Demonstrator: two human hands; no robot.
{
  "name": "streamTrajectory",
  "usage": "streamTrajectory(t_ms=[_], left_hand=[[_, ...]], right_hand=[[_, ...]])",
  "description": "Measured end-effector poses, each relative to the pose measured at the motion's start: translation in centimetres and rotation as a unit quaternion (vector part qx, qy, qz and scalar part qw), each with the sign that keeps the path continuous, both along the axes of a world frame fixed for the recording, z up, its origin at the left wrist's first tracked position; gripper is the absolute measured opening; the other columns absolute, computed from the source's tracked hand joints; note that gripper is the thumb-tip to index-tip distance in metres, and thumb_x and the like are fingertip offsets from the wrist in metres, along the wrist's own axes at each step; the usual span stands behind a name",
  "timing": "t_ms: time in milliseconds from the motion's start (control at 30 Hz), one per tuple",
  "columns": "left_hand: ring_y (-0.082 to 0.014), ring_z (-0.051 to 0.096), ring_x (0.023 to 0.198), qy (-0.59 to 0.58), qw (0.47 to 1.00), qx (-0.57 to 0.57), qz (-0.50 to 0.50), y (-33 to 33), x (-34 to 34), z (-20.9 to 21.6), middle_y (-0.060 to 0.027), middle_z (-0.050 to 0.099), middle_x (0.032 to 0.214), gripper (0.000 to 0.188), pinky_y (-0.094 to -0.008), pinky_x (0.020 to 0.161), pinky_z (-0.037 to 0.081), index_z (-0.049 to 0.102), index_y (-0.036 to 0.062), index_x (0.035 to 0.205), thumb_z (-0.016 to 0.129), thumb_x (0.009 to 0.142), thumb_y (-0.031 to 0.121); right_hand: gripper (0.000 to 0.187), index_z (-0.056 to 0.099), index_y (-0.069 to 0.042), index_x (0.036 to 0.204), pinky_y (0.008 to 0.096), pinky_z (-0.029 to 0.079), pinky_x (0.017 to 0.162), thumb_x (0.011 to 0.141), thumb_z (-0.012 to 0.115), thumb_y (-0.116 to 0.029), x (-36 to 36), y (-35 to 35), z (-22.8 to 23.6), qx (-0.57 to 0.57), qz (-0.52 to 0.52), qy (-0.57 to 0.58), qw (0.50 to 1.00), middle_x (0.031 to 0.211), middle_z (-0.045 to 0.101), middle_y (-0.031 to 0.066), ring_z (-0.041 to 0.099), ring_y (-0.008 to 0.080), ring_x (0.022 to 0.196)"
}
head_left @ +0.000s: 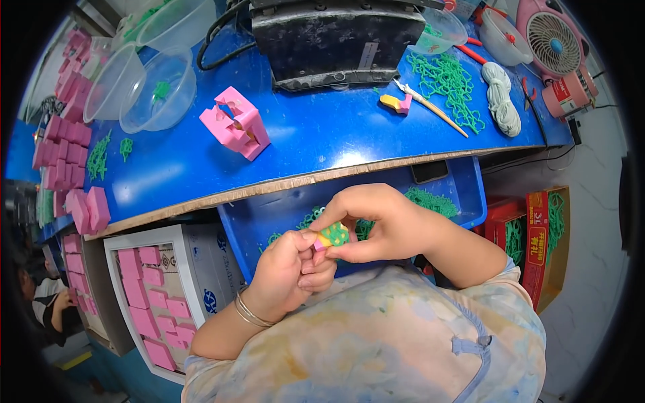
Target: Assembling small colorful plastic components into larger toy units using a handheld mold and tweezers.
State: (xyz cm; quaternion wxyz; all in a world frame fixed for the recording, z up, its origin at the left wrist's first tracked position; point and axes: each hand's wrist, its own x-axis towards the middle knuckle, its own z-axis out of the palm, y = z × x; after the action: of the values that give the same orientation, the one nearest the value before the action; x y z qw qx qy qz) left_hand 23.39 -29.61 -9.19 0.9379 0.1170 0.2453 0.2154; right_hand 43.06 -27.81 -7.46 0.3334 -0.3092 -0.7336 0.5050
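Both hands meet over my lap around a small yellow and pink piece [320, 242] with green lattice-like netting [335, 234] over it. My left hand [285, 269], a bangle on its wrist, pinches the piece's lower left side between thumb and curled fingers. From the right, the thumb and fingers of my right hand [383, 221] close on the green netting. Parts of the piece are covered by the fingertips. Just beyond the hands, under the table edge, a blue tray [478, 201] holds loose green netting [430, 201].
On the blue table [322, 134] stand a pink block mould [236, 124], a black machine [336, 47], clear bowls [161, 101], a yellow-pink piece [396, 103], a wooden-handled tool [440, 115], green netting [447, 84] and white cord [501, 101]. Left: pink blocks in a box [185, 255]. Right: a red carton [537, 242].
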Motion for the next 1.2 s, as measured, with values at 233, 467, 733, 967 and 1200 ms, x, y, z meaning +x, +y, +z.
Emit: streamTrajectory(t_ms=[233,467,733,967,1200], left_hand=[[-0.0072,0.030,0.049,0.072,0.978,0.195,-0.016,-0.3,-0.1,0.8,0.0014,0.036,0.064,0.027,-0.0219,0.044,0.024,0.047,0.0038,0.084,0.041,0.094,0.028],[-0.0081,0.028,0.042,0.050,0.989,0.125,-0.066,-0.9,0.7,2.4,0.0004,0.033,0.055,0.040,-0.0234,0.040,0.023,0.038,0.0067,0.066,0.043,0.091,0.038],[-0.0086,0.028,0.043,-0.108,0.988,-0.030,-0.109,-0.3,-0.9,0.4,0.0011,0.031,0.056,0.038,-0.0238,0.040,0.023,0.036,0.0086,0.063,0.043,0.091,0.034],[-0.0262,0.055,0.060,0.006,0.963,0.268,0.020,-0.2,-2.8,0.6,-0.0185,0.054,0.077,0.036,-0.0326,0.049,0.046,0.054,-0.0106,0.083,0.047,0.086,0.024],[-0.0175,0.057,0.071,0.116,0.956,0.263,0.059,0.4,-1.6,1.3,-0.0156,0.057,0.095,0.035,-0.0259,0.057,0.050,0.050,-0.0065,0.116,0.054,0.083,0.004]], right_hand=[[0.027,0.062,0.000,0.093,0.0206,0.044,0.056,0.070,0.074,-0.007,0.0,-0.4,0.4,-0.130,-0.009,0.043,0.991,0.084,0.062,0.0040,0.054,0.0057,0.069],[0.024,0.058,-0.001,0.089,0.0186,0.042,0.054,0.072,0.072,-0.009,1.0,-0.2,1.5,-0.168,0.079,0.058,0.981,0.069,0.058,-0.0009,0.051,0.0022,0.061],[0.023,0.056,0.000,0.089,0.0181,0.041,0.048,0.073,0.071,-0.006,2.2,-0.5,1.7,-0.324,0.109,0.062,0.938,0.069,0.059,0.0018,0.055,0.0033,0.058],[0.034,0.051,-0.001,0.119,0.0210,0.049,0.048,0.088,0.055,-0.015,3.1,-0.4,1.7,-0.381,0.047,0.249,0.889,0.068,0.061,0.0072,0.059,0.0105,0.054],[0.041,0.046,-0.002,0.124,0.0199,0.044,0.046,0.085,0.058,-0.009,1.2,-1.2,2.0,-0.312,0.021,0.165,0.935,0.064,0.060,0.0050,0.054,0.0052,0.053]])
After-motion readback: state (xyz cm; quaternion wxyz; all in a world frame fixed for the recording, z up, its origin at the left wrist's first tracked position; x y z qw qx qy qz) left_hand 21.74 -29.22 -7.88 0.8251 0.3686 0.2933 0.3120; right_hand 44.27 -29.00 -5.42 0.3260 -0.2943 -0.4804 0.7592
